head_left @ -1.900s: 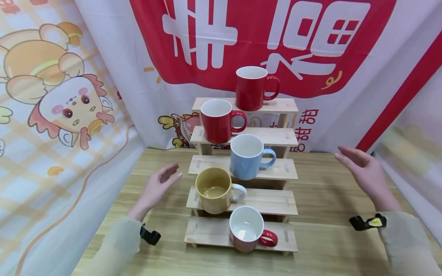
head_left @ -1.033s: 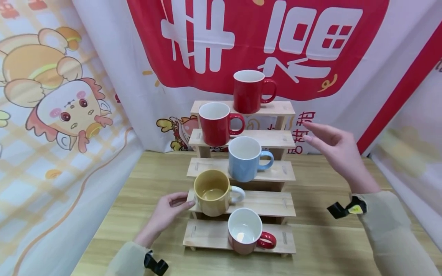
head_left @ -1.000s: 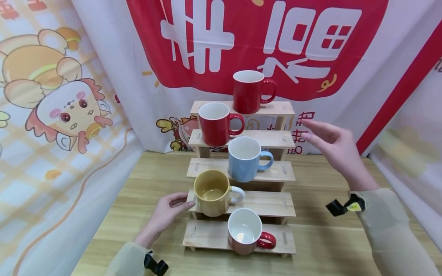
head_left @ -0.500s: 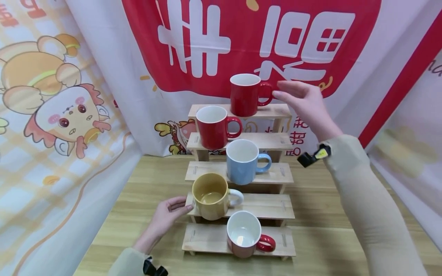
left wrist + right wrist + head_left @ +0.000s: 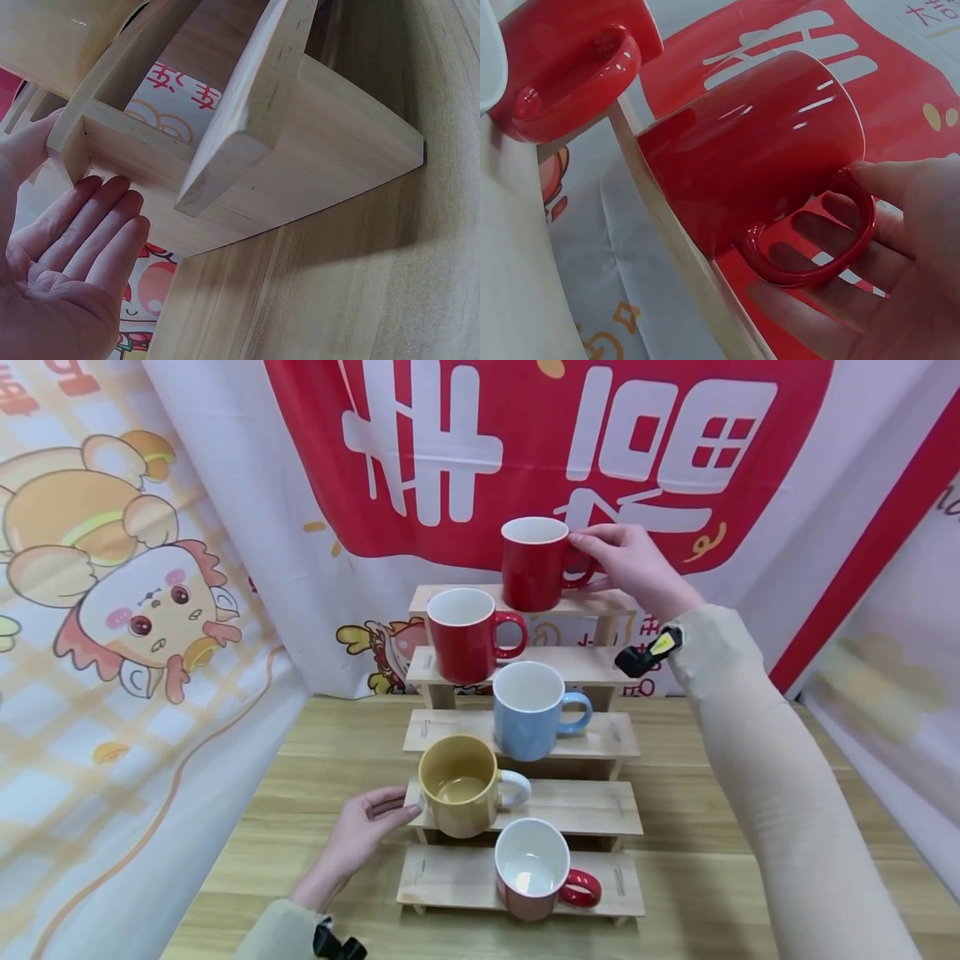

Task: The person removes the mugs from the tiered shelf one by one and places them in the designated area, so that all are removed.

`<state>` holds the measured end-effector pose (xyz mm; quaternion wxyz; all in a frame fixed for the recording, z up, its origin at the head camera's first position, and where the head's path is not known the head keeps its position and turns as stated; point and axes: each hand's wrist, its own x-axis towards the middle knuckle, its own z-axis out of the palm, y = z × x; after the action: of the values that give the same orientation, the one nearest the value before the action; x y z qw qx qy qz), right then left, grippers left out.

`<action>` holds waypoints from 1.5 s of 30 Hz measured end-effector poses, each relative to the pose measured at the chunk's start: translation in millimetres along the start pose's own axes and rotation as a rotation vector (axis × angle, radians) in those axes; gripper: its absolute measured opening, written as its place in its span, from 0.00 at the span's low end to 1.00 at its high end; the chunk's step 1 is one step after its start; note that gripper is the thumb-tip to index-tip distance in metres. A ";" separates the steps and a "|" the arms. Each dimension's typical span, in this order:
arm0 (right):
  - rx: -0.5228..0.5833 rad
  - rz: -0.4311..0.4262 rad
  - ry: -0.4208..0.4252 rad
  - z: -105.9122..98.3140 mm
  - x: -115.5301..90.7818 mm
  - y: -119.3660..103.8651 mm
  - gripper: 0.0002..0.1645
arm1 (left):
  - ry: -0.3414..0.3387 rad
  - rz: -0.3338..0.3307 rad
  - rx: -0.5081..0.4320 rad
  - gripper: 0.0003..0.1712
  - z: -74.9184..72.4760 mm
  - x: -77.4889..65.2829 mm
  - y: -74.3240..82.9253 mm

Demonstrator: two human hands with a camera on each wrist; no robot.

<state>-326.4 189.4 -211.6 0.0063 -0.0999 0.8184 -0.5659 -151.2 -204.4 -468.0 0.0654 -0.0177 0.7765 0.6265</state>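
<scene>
On the top step of a wooden stepped rack (image 5: 592, 807) stands a glossy red mug (image 5: 531, 568), upright. My right hand (image 5: 626, 564) is at its handle (image 5: 862, 225): the thumb lies on the handle's top and the other fingers reach behind the loop, pinching it. My left hand (image 5: 367, 827) holds the left end of the second-lowest plank (image 5: 71, 142), thumb against the plank and fingertips beneath it. Beside that hand sits a yellow mug (image 5: 459, 789) with a white handle. A second red mug (image 5: 461, 639) stands one step below the top.
A light blue mug (image 5: 527, 714) occupies the middle step. On the lowest step is a pink mug (image 5: 528, 868) with a white inside and red handle. The rack stands on a wood-grain table (image 5: 697, 793). Printed cloths (image 5: 225, 502) hang behind and at both sides.
My right hand has come in from the far right, up to the top red mug's handle. My left hand has moved right and down onto the rack's edge, then stayed. The mugs keep their places.
</scene>
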 end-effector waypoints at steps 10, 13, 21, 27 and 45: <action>0.074 0.037 0.009 -6.6 -2.5 7.0 0.33 | -0.011 0.004 -0.009 0.31 3.1 0.1 -1.0; 0.088 0.034 0.041 -9.8 -4.6 10.2 0.35 | -0.006 0.009 -0.004 0.30 4.1 -0.4 -1.1; 0.092 -0.014 0.106 -22.8 -17.1 18.6 0.38 | -0.007 0.006 -0.012 0.29 6.8 -0.4 -1.3; 0.094 -0.045 0.162 -45.9 -36.0 19.0 0.38 | 0.006 0.008 -0.021 0.28 5.9 -2.0 -2.8; 0.154 -0.012 0.305 -134.8 -108.9 39.1 0.37 | 0.018 0.041 -0.031 0.28 4.9 -3.4 0.7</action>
<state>-242.5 345.9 -210.6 -0.1138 -0.0171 0.7633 -0.6357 -147.5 -199.7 -468.0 0.0454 -0.0084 0.7675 0.6393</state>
